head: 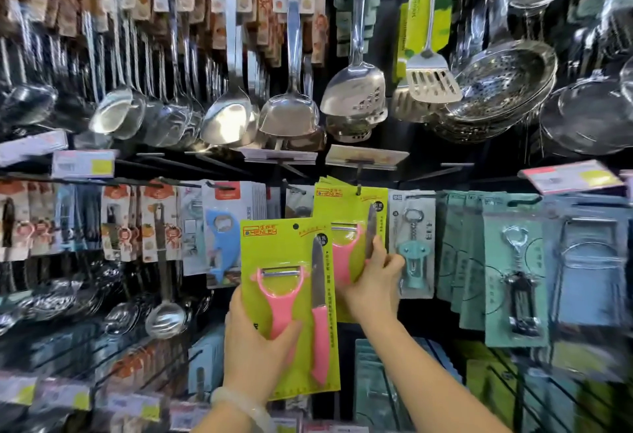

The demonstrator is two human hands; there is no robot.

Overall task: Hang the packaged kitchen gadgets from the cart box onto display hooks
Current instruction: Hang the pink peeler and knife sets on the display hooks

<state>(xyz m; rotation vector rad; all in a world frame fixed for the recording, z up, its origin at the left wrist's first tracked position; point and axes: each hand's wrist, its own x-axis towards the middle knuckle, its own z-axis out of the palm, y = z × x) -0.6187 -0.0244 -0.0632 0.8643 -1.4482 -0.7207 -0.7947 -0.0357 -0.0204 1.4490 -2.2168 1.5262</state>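
Observation:
My left hand point(255, 352) grips a lime-green carded pack point(274, 247) with a pink peeler and a pink-handled knife, thumb across the peeler handle, held upright in front of the display. My right hand point(375, 276) holds the lower edge of a matching green pack point(346, 208) that hangs on a display hook point(358, 189); more of the same packs sit behind it. The cart box is out of view.
Steel ladles point(233, 120), a slotted turner point(430, 79) and strainers point(503, 86) hang above. A blue whale opener pack point(222, 244) hangs to the left, teal corkscrew packs point(412, 247) to the right. Price tags point(84, 163) jut from the hook ends. More packs hang lower down.

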